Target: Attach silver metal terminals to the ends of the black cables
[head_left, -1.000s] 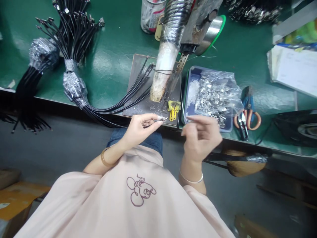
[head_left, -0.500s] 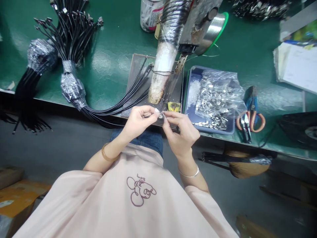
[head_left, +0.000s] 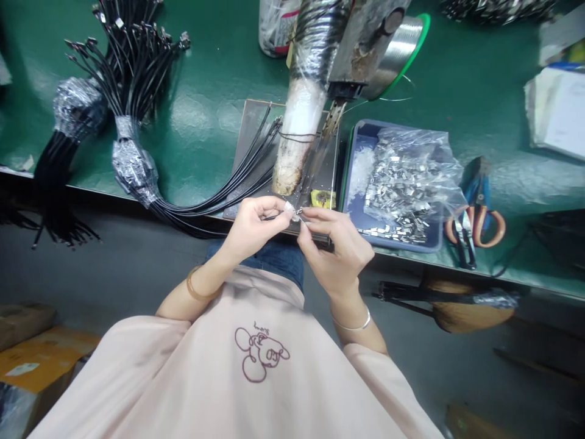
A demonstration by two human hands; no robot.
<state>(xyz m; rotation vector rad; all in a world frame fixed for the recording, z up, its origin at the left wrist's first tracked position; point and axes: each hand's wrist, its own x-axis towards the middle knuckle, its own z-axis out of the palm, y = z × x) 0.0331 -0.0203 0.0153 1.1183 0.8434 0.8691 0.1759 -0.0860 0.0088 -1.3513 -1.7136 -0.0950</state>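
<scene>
My left hand pinches the end of a thin black cable at the bench's near edge. My right hand meets it fingertip to fingertip and pinches a small metal clip against the cable end. Both hands sit just in front of a grey work plate. Loose black cables run from the plate to the left. A blue tray to the right of my hands holds a plastic bag of small metal clips.
A foil-wrapped duct with a white nozzle hangs over the plate, beside a solder spool. Foil-wrapped cable bundles lie at the left. Scissors rest right of the tray. A brush lies below the bench. Cardboard boxes stand at lower left.
My right hand came left from beside the tray, carrying a clip, and joined my left hand at the cable end. Since half a second ago both hands have stayed almost still.
</scene>
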